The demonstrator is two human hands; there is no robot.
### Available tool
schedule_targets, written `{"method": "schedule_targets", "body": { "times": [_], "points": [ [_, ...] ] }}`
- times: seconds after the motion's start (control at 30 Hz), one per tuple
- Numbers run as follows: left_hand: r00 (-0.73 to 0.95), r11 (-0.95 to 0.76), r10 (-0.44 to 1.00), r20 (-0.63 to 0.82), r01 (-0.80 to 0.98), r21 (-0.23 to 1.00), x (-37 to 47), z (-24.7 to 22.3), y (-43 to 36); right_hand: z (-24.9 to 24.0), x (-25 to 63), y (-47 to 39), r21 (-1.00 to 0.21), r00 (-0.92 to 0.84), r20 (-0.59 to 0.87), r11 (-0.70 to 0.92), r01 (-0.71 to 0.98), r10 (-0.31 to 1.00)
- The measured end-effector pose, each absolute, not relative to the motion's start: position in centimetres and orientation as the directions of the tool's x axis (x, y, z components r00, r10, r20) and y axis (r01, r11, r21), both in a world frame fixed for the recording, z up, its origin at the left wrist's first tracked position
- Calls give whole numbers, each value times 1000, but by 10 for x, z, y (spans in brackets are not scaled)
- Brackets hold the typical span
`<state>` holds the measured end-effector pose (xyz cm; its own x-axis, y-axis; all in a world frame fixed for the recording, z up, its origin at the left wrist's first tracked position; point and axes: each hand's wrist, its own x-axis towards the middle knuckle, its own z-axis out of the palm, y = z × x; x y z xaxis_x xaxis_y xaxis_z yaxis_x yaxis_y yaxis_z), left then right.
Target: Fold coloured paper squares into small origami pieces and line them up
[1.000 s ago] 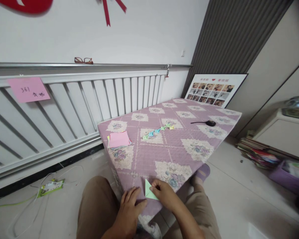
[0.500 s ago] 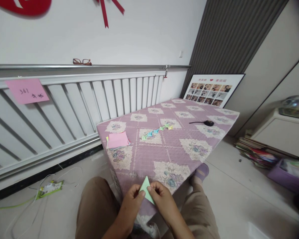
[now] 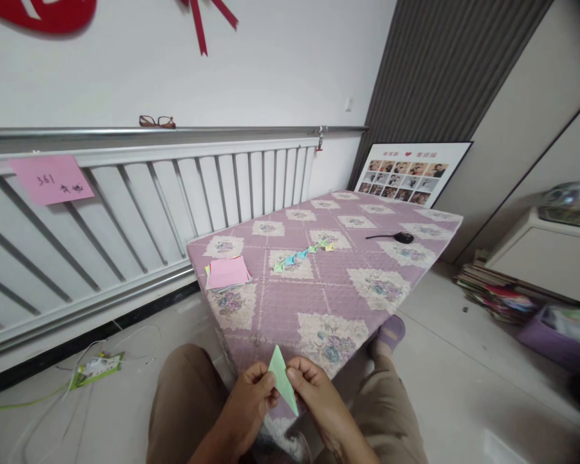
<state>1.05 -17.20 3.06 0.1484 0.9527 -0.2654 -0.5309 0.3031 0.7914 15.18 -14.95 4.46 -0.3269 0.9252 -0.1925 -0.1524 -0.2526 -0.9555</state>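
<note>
A light green folded piece of paper [image 3: 283,379], pointed at top and bottom, is held over the near corner of the table. My left hand [image 3: 252,396] pinches its left edge between thumb and fingers. On the opposite edge, my right hand [image 3: 314,390] is closed with the thumb against the paper. Farther up the cloth lies a row of small folded paper pieces [image 3: 302,254] in green, blue and yellow. A stack of coloured paper sheets [image 3: 228,272], pink on top, rests near the table's left edge.
A purple flowered tablecloth [image 3: 290,309] covers the table. A black object with a thin strap [image 3: 403,238] lies at its right side. The white radiator [image 3: 140,212] runs along the left, with a power strip [image 3: 98,368] and cables on the floor. A photo board [image 3: 410,174] leans behind.
The green paper has turned in my hands and now looks narrower and longer. Both hands have shifted slightly, the left one a little outward.
</note>
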Motion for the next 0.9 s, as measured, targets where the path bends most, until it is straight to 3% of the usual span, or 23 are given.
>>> {"method": "schedule_targets", "body": {
  "times": [0.23, 0.33, 0.53, 0.73, 0.9],
  "points": [
    [260, 331, 942, -210, -630, 703, 6, 29, -176, 50, 148, -152, -916, -419, -190, -314, -250, 888],
    [273, 333, 941, -201, -633, 699, 6, 29, -176, 54, 146, -152, -933, -355, -181, -274, -233, 917],
    [243, 359, 933, -264, -643, 677, 6, 27, -174, 63, 151, -153, -998, -295, 6, 25, 61, 955],
    [228, 356, 934, -274, -657, 665, 6, 29, -174, 78, 157, -156, -907, -447, 139, 295, 300, 884],
    [209, 382, 920, -332, -672, 635, 7, 35, -173, 77, 158, -156, -826, -546, 209, 445, 346, 811]
  ]
}}
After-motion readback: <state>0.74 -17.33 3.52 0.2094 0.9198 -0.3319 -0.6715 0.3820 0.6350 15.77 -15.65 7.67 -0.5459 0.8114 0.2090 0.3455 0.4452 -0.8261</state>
